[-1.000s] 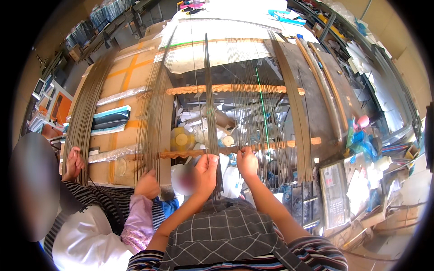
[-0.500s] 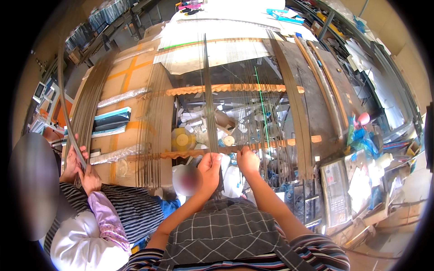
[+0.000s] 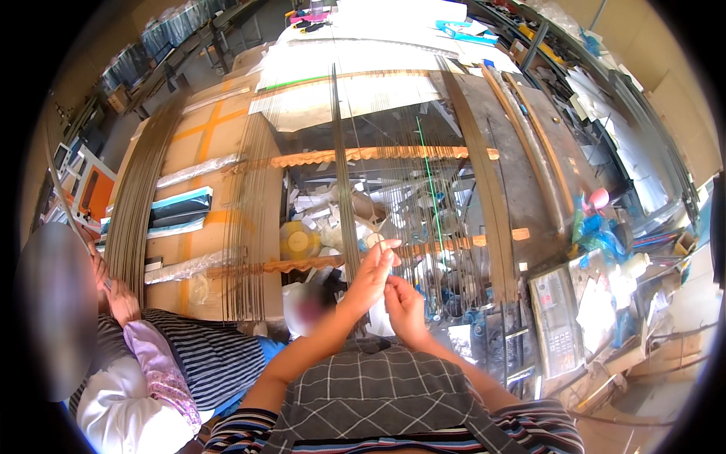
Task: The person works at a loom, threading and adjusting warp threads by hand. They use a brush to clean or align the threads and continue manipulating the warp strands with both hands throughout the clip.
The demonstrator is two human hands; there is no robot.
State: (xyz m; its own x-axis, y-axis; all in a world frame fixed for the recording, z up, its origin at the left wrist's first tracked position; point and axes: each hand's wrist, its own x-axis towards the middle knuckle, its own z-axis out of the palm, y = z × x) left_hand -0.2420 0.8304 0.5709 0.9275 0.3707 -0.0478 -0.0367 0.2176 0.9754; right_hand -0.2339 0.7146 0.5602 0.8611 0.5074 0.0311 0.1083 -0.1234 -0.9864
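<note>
Workshop clutter fills the background: a long counter [image 3: 227, 136] of brown board with orange tape lines carries rows of thin grey metal rods, and beyond it lie white sheets and shelving. Compared with the picture half a second back, both hands have drawn closer together and sit lower and more toward the middle; earlier they were spread apart, each up at the orange crossbar, and now they meet just below it. The co-worker's hand at the left has also dropped from the rod bundle toward the striped lap.

At the centre, a bundle of upright rods [image 3: 342, 174] runs from the far edge down to the hands. The left hand [image 3: 370, 276] is raised with its fingers [image 3: 387, 248] pinched together at the tips, closed on what looks like a single thin rod or wire, too fine to make out clearly. The right hand [image 3: 404, 306] sits just beside and below it, touching it, fingers curled shut; whether it grips the same strand cannot be told.

Around them, the orange crossbar [image 3: 378, 153] spans the rods higher up, a green strand [image 3: 427, 181] hangs among the wires, and a yellow tape roll [image 3: 299, 242] lies beneath. At the left, another person in a striped garment [image 3: 200, 356] sits beside a fanned bundle of rods [image 3: 140, 197].
</note>
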